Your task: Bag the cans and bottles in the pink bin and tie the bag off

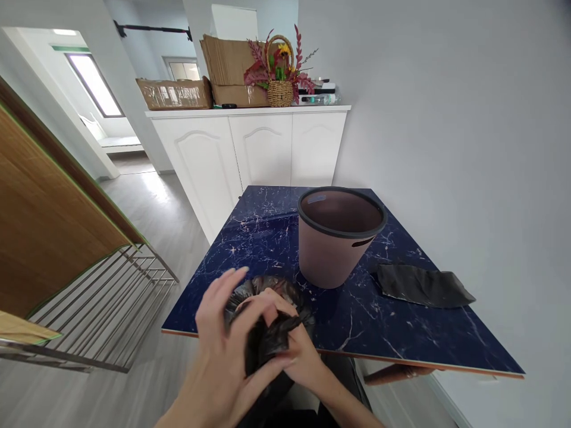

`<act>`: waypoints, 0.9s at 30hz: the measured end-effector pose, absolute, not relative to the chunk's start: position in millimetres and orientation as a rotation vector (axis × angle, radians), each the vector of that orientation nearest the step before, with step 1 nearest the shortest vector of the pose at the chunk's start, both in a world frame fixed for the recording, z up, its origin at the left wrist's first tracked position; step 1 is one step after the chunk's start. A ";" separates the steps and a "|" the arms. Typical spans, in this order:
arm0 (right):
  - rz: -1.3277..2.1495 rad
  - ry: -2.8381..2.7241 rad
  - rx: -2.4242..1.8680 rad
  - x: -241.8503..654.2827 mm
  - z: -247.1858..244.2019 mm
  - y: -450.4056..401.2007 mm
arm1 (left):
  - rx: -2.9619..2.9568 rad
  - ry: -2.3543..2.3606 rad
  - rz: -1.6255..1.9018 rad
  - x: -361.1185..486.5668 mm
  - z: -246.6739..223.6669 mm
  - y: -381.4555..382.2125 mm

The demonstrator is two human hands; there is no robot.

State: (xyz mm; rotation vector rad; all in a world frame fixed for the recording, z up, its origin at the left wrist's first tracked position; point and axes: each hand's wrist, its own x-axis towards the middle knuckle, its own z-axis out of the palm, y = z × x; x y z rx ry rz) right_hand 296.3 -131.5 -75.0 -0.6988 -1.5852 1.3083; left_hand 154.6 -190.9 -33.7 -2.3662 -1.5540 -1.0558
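Note:
A full black garbage bag (294, 291) rests at the near edge of the blue marbled table (267, 238), with its neck gathered into a bunch. My right hand (301, 351) is closed around that gathered neck. My left hand (218, 351) is just left of it, slightly blurred, its fingers spread apart and curved around the bunched plastic. Its thumb comes close to my right hand, and whether it touches the plastic I cannot tell. Beyond the bag stands an upright pinkish trash can (328, 255) with a dark rim; no liner shows inside it.
A flattened black plastic bag (423, 286) lies at the table's right. Behind stands a white cabinet (267, 148) bearing cardboard boxes (176, 95), a flower basket (280, 92) and a plastic bottle (323, 99). A metal rack (138, 285) is on the left, and a wall rises at right.

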 end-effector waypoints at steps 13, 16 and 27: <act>1.543 -1.574 -0.684 324.0 -61.1 -121.2 | -2.620 -2.016 -1.393 147.4 -54.8 -168.6; 1.522 -1.685 -0.656 334.4 -52.9 -117.5 | -2.642 -2.058 -1.187 147.8 -47.4 -166.1; 1.081 -2.177 -0.580 369.1 -47.4 -103.2 | -2.783 -1.913 -1.154 145.0 -38.2 -155.4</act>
